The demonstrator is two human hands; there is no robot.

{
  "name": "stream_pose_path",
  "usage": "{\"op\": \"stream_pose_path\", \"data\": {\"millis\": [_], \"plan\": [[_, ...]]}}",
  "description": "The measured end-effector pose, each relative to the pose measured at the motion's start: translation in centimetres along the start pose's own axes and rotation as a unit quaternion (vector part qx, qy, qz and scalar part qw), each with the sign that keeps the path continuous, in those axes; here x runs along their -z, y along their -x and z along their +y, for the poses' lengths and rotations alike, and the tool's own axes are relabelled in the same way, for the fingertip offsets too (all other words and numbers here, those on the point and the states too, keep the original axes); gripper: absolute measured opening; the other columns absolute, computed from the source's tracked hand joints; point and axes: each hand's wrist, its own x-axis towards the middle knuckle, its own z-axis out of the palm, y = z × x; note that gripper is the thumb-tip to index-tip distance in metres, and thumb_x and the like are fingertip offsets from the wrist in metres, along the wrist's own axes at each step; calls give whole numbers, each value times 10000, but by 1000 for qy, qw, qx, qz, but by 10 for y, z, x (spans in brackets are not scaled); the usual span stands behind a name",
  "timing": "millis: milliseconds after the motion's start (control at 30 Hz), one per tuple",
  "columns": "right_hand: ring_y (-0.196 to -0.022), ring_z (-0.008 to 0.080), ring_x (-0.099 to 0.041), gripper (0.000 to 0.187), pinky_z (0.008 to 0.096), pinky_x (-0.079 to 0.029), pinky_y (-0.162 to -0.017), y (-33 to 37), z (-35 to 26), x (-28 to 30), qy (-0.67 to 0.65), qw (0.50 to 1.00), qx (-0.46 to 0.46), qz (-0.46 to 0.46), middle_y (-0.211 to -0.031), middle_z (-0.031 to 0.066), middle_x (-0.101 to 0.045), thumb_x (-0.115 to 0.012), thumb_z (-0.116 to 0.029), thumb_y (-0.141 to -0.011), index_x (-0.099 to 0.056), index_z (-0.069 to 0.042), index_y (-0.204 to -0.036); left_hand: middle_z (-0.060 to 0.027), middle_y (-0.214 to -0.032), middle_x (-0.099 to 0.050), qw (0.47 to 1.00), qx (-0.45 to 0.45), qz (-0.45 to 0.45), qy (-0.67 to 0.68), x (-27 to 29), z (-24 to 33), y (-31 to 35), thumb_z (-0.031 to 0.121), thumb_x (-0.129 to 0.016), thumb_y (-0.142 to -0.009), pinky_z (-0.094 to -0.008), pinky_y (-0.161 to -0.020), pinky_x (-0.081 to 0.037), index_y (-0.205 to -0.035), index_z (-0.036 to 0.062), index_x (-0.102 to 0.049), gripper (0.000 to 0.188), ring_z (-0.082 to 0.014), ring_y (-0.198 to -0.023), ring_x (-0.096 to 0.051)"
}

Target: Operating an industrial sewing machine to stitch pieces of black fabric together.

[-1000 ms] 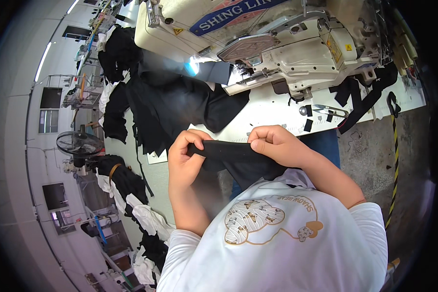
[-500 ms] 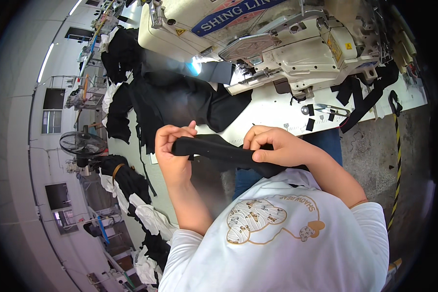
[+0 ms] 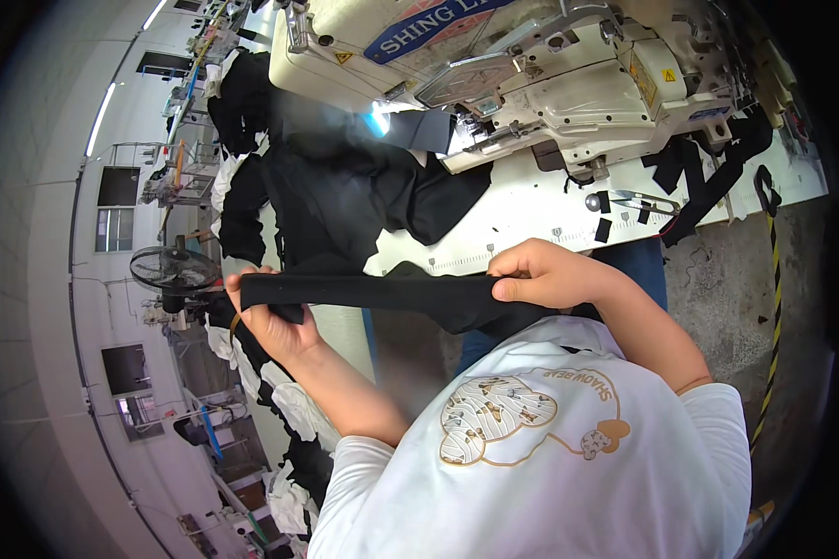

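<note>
A long strip of black fabric (image 3: 373, 292) stretches nearly level between my two hands, in front of the sewing table. My left hand (image 3: 272, 321) grips its left end, with some fingers hidden behind the cloth. At the other end my right hand (image 3: 543, 275) pinches the strip between thumb and fingers. Loose black cloth hangs below the right hand, against my shirt. Beyond the hands, a white sewing machine (image 3: 569, 102) stands on the white table (image 3: 531, 210), its lamp lit. A heap of black fabric (image 3: 364, 191) lies to the left of the machine.
Thread snips (image 3: 645, 200) and small black scraps lie on the table's right part. Black strips (image 3: 718, 186) trail over its edge. Black and white cloth pieces (image 3: 294, 405) are piled along the left side, near a fan (image 3: 172, 270). A yellow-and-black striped strap (image 3: 772, 326) hangs at the right.
My left hand has moved out to the left and slightly down with its end of the black fabric, so the strip is now longer and straighter. My right hand has stayed nearly in place.
</note>
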Motion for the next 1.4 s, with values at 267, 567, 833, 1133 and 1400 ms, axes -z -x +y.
{"op": "stream_pose_path", "data": {"millis": [267,567,833,1133,1400], "plan": [[-757,45,-504,147,259,-457,-713,7,-5,-1,-88,995,-34,10,-813,-55,-603,-674,-129,-1012,-681,15,-988,-59,-1134,-681,999,-16,5,37,21,19,-9,-39,-684,-971,-329,-891,-639,-1213,117,-681,288,-218,-1001,-672],[-810,35,-544,138,231,-469,-757,23,-9,9,-108,992,-64,-3,-864,-46,-645,-695,-95,-955,-677,23,-1025,-46,-1153,-700,994,-21,9,108,29,35,-21,-42,-652,-993,-338,-970,-622,-1192,128,-709,268,-190,-1035,-688],[-876,96,-613,230,291,-510,-825,40,-15,6,17,996,24,80,-872,11,-671,-751,-91,-877,-661,-18,-1076,-8,-1138,-691,993,-66,-15,93,26,57,-28,-18,-682,-974,-351,-980,-590,-1111,109,-714,190,-192,-1029,-657],[-729,209,-656,203,339,-524,-594,44,-21,-20,366,858,296,207,-896,35,-667,-758,-30,-724,-619,-85,-862,-80,-1049,-722,990,-124,-22,60,35,108,-27,41,-669,-1014,-337,-988,-604,-1075,65,-724,86,-205,-1004,-700],[-716,196,-654,173,316,-532,-558,49,-15,-20,430,765,368,308,-958,41,-674,-728,-53,-721,-587,-80,-817,-101,-1045,-750,990,-121,-16,74,38,110,-25,39,-689,-997,-314,-899,-652,-1055,44,-726,69,-213,-945,-742]]}}
